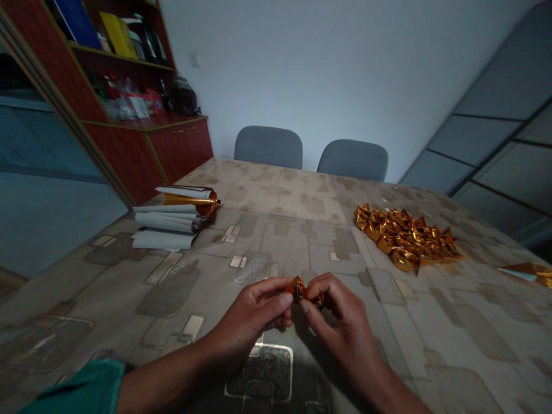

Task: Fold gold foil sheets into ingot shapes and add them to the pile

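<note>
Between my hands, just above the near part of the table, is a small folded gold foil paper piece (297,287). My left hand (263,307) pinches its left side between thumb and fingers. At its right side, my right hand (338,310) grips it with thumb and forefinger, hiding part of it. Several similar folded gold foil pieces (405,236) stand in close rows on the right of the table. On the left lies a stack of curled paper sheets (166,221), pale outside with gold foil showing on some.
A patterned cloth covers the table (293,201). Two grey chairs (268,146) stand at its far edge against the wall. One loose gold piece (528,272) lies near the right edge. A red wooden cabinet (181,146) with loaded shelves is at the back left.
</note>
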The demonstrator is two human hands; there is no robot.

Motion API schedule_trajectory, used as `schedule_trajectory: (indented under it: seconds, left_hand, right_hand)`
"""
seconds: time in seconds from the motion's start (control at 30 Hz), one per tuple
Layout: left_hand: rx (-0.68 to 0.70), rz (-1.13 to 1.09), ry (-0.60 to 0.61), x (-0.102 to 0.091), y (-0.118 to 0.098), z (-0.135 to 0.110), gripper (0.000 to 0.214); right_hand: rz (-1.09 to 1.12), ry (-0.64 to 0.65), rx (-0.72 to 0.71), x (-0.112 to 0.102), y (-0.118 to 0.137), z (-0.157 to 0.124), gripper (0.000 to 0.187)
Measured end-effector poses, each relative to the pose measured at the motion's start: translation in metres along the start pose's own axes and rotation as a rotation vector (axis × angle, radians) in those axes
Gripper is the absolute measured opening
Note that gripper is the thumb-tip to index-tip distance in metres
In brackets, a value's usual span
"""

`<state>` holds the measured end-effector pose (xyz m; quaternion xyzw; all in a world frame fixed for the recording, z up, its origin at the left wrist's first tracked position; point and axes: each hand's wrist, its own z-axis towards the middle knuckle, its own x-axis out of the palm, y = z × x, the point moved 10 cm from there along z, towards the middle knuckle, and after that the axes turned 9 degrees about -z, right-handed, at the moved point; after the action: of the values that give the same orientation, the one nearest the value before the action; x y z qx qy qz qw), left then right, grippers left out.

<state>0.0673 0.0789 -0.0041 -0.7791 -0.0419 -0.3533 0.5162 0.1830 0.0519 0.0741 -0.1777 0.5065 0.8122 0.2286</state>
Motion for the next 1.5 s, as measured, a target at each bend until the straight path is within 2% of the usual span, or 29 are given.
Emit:
schedule_trajectory:
  seconds: [0.13,0.27,0.47,0.63,0.77,0.87,1.07,1.17,1.33,1.5]
  left_hand:
    - [0.064,0.106,-0.013,-0.002,-0.007,-0.001,0.032]
    - [0.070,0.148,-0.008,-0.003,-0.007,0.000,0.034]
    - [0.044,0.006,-0.021,-0.005,0.003,0.004,0.037]
    - [0.003,-0.154,-0.025,0.002,0.005,0.001,0.034]
    - [-0.024,-0.210,-0.005,0.008,0.006,-0.001,0.035]
    - [-0.067,-0.220,0.060,0.015,0.010,-0.002,0.032]
    - [-0.196,-0.280,0.235,0.028,0.013,-0.007,0.030]
    - [-0.266,-0.292,0.283,0.027,0.014,-0.011,0.031]
    - [-0.288,-0.321,0.304,0.026,0.013,-0.012,0.028]
    - [-0.294,-0.289,0.274,0.026,0.016,-0.011,0.031]
  right_hand:
    - [-0.022,0.008,0.027,0.004,-0.002,0.000,0.014]
    - [-0.031,0.001,0.037,0.006,-0.004,-0.001,0.018]
    - [-0.030,-0.054,0.026,0.006,-0.005,-0.002,0.022]
    - [0.027,-0.065,0.037,0.010,-0.005,-0.003,0.022]
    - [-0.026,-0.117,-0.080,0.007,0.009,-0.004,0.019]
    - [-0.056,-0.135,-0.164,0.005,0.021,-0.006,0.018]
    - [-0.129,0.041,-0.290,0.013,0.035,-0.014,0.006]
    - [-0.206,0.113,-0.336,0.018,0.034,-0.017,0.010]
    - [-0.396,0.049,-0.432,0.017,0.038,-0.017,0.023]
    - [-0.421,0.029,-0.456,0.016,0.040,-0.015,0.027]
